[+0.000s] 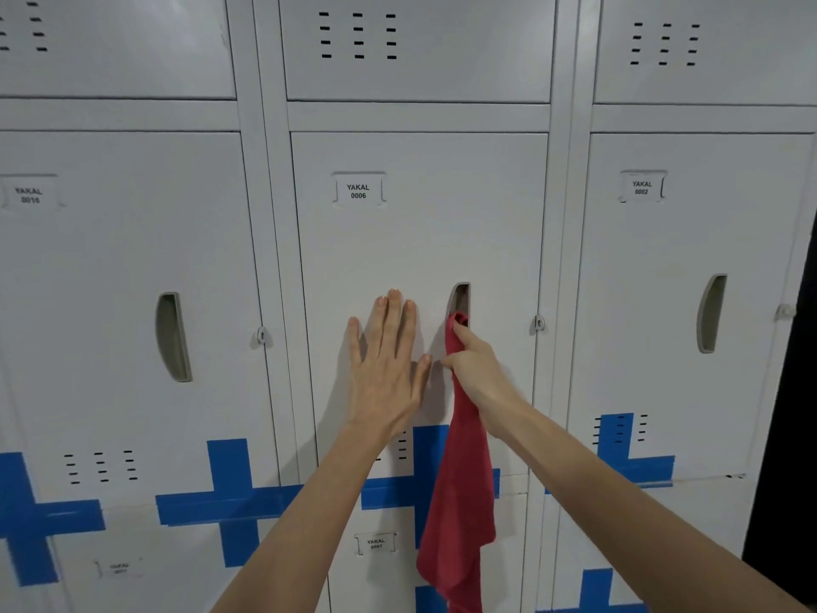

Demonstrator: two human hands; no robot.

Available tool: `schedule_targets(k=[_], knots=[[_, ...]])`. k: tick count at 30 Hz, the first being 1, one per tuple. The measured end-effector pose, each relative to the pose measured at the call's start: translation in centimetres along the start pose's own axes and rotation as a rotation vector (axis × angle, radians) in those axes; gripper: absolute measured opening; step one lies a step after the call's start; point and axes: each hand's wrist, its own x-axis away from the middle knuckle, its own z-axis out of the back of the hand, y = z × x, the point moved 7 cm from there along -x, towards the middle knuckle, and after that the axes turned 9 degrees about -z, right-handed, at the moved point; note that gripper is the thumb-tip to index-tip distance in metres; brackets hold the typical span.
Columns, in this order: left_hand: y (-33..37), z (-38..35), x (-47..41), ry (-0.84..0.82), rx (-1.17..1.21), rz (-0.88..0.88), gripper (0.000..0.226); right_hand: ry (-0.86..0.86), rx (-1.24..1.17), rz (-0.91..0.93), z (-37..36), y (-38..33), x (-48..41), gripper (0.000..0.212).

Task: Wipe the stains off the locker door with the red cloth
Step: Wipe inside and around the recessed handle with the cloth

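Note:
The white locker door (pixel 420 241) labelled YAKAL 0006 fills the middle of the view. My left hand (pixel 387 365) lies flat on it with fingers spread, just left of the recessed handle (pixel 460 298). My right hand (pixel 475 367) grips the red cloth (pixel 457 493) near its top end. The forefinger presses the cloth's tip into the lower part of the handle recess. Most of the cloth hangs straight down below the hand, in front of the door. I cannot make out any stains on the door.
Identical white lockers stand at the left (pixel 124 303) and right (pixel 689 280), with vented doors above and below. Blue tape crosses (pixel 230 502) run along the lower row. A dark gap (pixel 791 391) lies beyond the right locker.

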Motion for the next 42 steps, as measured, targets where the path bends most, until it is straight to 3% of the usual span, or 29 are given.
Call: schedule_targets(k=[7,10,15,18,21,25,29,42], knots=[[0.1,-0.2,-0.1,0.015,-0.010,0.006,0.068,0.040,0.127,0.061,-0.2,1.5,0.8,0.065],[0.1,-0.2,-0.1,0.015,-0.014,0.005,0.068,0.091,0.422,0.117,0.8,1.1,0.8,0.060],[0.0,-0.1,0.0,0.015,-0.010,-0.009,0.067,0.259,1.095,0.436,0.7,-2.4,0.8,0.068],[0.0,0.0,0.0,0.017,-0.006,-0.006,0.067,0.382,1.318,0.525,1.1,-4.2,0.2,0.068],[0.1,0.1,0.0,0.012,-0.014,-0.007,0.067,0.509,1.516,0.583,1.3,-4.9,0.1,0.055],[-0.2,0.3,0.1,-0.013,-0.024,-0.016,0.065,0.532,1.801,0.690,0.5,-5.8,0.9,0.041],[-0.3,0.6,0.2,-0.040,-0.054,-0.030,0.065,0.497,1.921,0.883,2.0,-7.4,1.2,0.031],[-0.3,0.7,0.2,-0.054,-0.069,-0.025,0.066,0.336,1.890,0.835,1.9,-2.5,0.9,0.019]])
